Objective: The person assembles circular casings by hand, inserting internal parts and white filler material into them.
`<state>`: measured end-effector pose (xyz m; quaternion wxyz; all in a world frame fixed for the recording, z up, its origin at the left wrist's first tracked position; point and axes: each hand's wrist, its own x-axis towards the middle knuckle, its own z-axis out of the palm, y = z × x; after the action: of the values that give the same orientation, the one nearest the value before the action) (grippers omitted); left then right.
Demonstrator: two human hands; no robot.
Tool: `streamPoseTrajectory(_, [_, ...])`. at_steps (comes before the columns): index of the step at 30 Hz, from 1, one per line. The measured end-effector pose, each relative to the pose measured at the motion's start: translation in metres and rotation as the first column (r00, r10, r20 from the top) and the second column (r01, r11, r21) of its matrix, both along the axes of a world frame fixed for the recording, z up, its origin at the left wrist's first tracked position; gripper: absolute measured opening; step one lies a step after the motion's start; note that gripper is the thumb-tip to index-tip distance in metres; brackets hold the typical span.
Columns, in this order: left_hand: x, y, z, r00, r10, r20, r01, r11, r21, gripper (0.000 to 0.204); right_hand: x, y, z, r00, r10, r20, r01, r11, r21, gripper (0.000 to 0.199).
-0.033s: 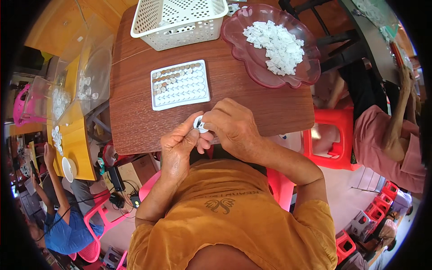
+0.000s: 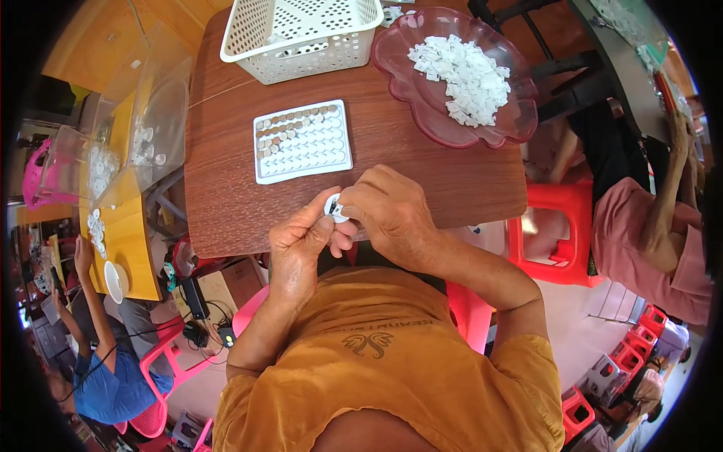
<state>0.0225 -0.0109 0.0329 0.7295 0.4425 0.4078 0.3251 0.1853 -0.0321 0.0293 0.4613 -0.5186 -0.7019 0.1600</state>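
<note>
My left hand [image 2: 300,245] and my right hand [image 2: 390,215] meet at the near edge of a brown wooden table [image 2: 437,177]. Together they pinch a small white round part [image 2: 334,207] between their fingertips. Just beyond the hands lies a white grid tray [image 2: 303,140], whose top rows hold several small brownish pieces. A pink translucent dish [image 2: 392,71] at the far right carries a heap of small white pieces [image 2: 461,75]. A white perforated basket [image 2: 301,30] stands at the far edge.
A yellow table [image 2: 124,233] on the left bears clear plastic bags and small white parts. A person in blue [image 2: 105,377] sits at lower left. On the right are a red stool [image 2: 553,233] and a person in pink [image 2: 640,248].
</note>
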Motion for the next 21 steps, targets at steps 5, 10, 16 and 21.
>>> streamPoseTrajectory(5, [0.000,-0.007,0.002,0.999,0.024,-0.025,-0.024,1.000,-0.005,0.032,0.000,-0.004,-0.006,0.999,0.015,-0.033,-0.015,1.000,-0.014,0.008])
streamPoseTrajectory(10, [0.000,-0.013,0.004,0.997,0.049,-0.054,-0.049,0.999,-0.009,0.032,-0.002,-0.005,-0.008,0.998,0.033,-0.059,-0.032,0.999,0.015,0.008])
streamPoseTrajectory(16, [-0.002,-0.022,0.006,0.996,0.067,-0.051,-0.068,0.998,-0.004,0.031,-0.004,-0.010,-0.005,0.998,0.059,-0.010,-0.058,0.996,0.073,0.013])
streamPoseTrajectory(21, [-0.003,-0.030,0.010,0.994,0.091,-0.062,-0.092,0.996,-0.009,0.032,-0.008,-0.017,-0.006,0.998,0.055,0.033,-0.059,0.991,0.117,0.016])
